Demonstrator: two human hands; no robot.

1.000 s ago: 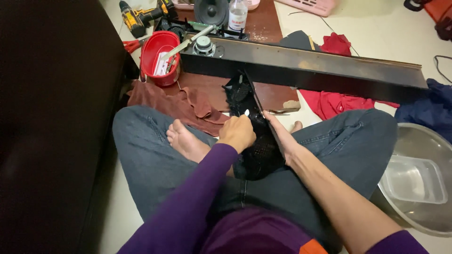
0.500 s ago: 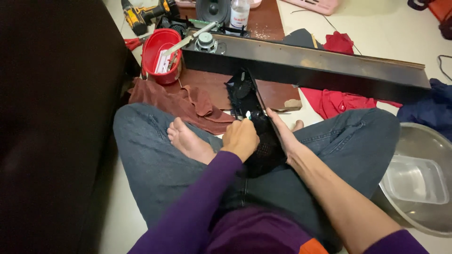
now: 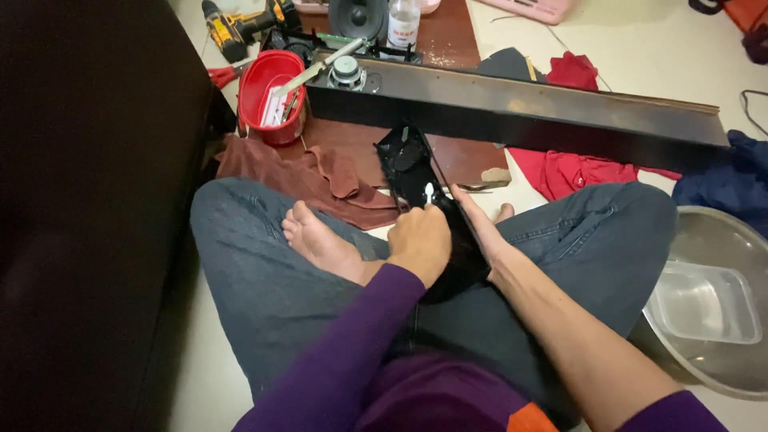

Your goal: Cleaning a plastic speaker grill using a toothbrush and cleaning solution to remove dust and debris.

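Along the left of the scene, a broad dark furniture side (image 3: pixel 88 200) is seen, filling that whole edge. Across the far middle, a long dark panel (image 3: pixel 544 112) is laid on a brown board (image 3: pixel 448 36), with a round speaker unit (image 3: pixel 347 76) set at its left end. Crossed legs in grey jeans (image 3: pixel 264 272) are spread over the near floor, a bare foot (image 3: pixel 320 240) resting on them. At the near right, a steel basin (image 3: pixel 720 296) is placed, and a clear plastic tub (image 3: pixel 704 304) is held inside it. A brown cloth (image 3: pixel 312 176) is crumpled just beyond the left knee; a red cloth (image 3: pixel 572 172) lies under the panel's near edge. A red bucket (image 3: pixel 268 92) with tools in it is stood at the far left, and a yellow drill (image 3: pixel 240 28) is lying beyond it.

Over the lap, a black plastic housing (image 3: pixel 412 164) is propped, tilted away towards the panel. The left hand (image 3: pixel 420 244) is clenched around a small white-tipped tool (image 3: pixel 429 194), which is pressed against the housing. The right hand (image 3: pixel 480 228) is laid flat along the housing's right edge, fingers extended, steadying it rather than gripping it.
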